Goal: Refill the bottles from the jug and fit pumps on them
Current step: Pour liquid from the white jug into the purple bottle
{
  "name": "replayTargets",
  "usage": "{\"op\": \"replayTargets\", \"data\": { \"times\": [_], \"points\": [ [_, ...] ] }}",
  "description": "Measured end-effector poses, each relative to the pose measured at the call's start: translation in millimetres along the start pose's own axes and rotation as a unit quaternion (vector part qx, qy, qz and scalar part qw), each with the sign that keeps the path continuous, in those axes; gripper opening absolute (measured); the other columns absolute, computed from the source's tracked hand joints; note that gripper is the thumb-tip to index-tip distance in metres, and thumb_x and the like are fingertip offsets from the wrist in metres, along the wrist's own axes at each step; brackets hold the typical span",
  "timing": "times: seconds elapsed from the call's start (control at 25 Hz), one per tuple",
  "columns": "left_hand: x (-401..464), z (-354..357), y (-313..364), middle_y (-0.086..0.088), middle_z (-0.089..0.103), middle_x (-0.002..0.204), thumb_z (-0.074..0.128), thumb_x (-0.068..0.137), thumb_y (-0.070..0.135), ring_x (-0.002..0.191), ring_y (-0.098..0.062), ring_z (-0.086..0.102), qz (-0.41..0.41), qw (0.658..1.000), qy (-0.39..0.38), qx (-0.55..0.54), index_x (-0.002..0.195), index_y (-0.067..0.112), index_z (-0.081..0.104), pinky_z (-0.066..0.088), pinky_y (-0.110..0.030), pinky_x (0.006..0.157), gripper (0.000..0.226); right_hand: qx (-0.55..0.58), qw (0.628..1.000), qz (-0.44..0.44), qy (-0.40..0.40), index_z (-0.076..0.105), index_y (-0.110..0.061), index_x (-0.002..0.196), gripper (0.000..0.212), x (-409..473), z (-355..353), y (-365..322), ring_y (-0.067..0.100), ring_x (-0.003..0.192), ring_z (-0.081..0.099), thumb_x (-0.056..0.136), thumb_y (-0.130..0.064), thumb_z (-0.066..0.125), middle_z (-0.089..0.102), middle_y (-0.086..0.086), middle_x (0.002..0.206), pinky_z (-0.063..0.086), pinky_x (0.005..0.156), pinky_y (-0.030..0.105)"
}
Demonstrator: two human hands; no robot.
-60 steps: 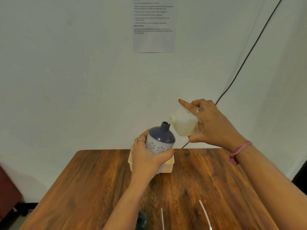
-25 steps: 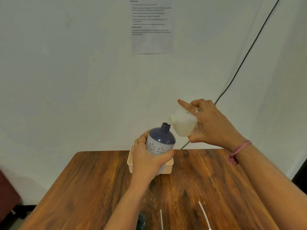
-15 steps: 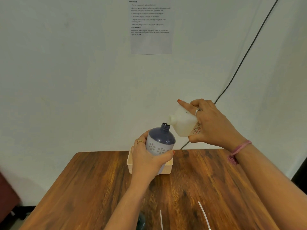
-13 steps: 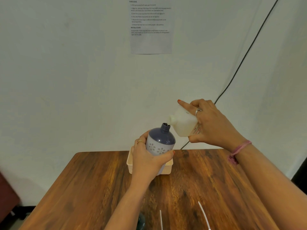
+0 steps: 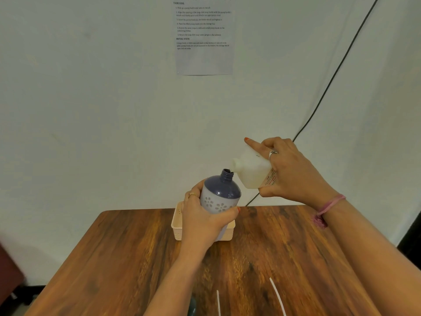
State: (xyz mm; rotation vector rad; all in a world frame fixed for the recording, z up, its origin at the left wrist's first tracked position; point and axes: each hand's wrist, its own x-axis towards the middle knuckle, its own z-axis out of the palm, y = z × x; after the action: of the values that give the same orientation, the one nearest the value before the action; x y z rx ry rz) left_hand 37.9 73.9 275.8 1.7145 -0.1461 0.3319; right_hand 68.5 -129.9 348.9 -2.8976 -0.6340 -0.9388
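Filling is underway: the right grip (image 5: 293, 169) clasps the tipped jug (image 5: 252, 171) over the bottle (image 5: 221, 197) clasped in the left grip (image 5: 205, 222); its pump remains unfitted.

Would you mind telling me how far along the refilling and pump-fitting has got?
Nothing looks finished yet. In hand: the left hand holds the purple-topped flowered bottle, its neck open, while the right hand tips the white plastic jug, spout at its mouth. Whether liquid flows is unclear. Left: fitting pumps; two white dip tubes lie on the wooden table.
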Motion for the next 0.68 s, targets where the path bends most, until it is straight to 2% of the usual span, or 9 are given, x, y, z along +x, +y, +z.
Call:
{"op": "replayTargets", "data": {
  "times": [0.2,0.28,0.48,0.68],
  "points": [
    [2,6,-1,0.002,0.057,0.116,0.087,0.049,0.031,0.105,-0.015,0.057,0.003,1.000,-0.001,-0.005,0.121,0.031,0.048,0.057,-0.031,0.081,0.081,0.021,1.000,0.023,-0.008,0.021,-0.031,0.149,0.114,-6,2,4,0.020,0.107,0.037,0.053,-0.036,0.083,0.046,0.007,0.123,0.036,0.076,0.026],
    [2,9,-2,0.002,0.057,0.116,0.089,0.051,0.027,0.105,-0.015,0.057,0.002,1.000,-0.006,-0.005,0.120,0.030,0.048,0.057,-0.032,0.081,0.080,0.030,0.999,0.030,-0.010,0.021,-0.031,0.149,0.114,-9,3,6,0.019,0.108,0.037,0.053,-0.035,0.082,0.045,0.006,0.123,0.036,0.077,0.026],
    [0,17,-2,0.005,0.057,0.113,0.083,0.045,0.035,0.102,-0.013,0.057,0.000,1.000,-0.008,-0.001,0.115,0.035,0.047,0.056,-0.030,0.078,0.079,0.038,0.998,0.042,-0.015,0.020,-0.033,0.149,0.113,-15,5,12,0.017,0.106,0.036,0.054,-0.035,0.081,0.044,0.004,0.121,0.038,0.078,0.025],
    [0,23,-1,0.004,0.058,0.115,0.083,0.045,0.035,0.105,-0.016,0.057,-0.004,1.000,-0.013,0.004,0.118,0.033,0.048,0.057,-0.037,0.083,0.081,0.035,0.999,0.037,-0.012,0.022,-0.032,0.149,0.112,-18,5,18,0.017,0.105,0.037,0.053,-0.036,0.081,0.045,0.005,0.121,0.036,0.078,0.025]
  ]
}}
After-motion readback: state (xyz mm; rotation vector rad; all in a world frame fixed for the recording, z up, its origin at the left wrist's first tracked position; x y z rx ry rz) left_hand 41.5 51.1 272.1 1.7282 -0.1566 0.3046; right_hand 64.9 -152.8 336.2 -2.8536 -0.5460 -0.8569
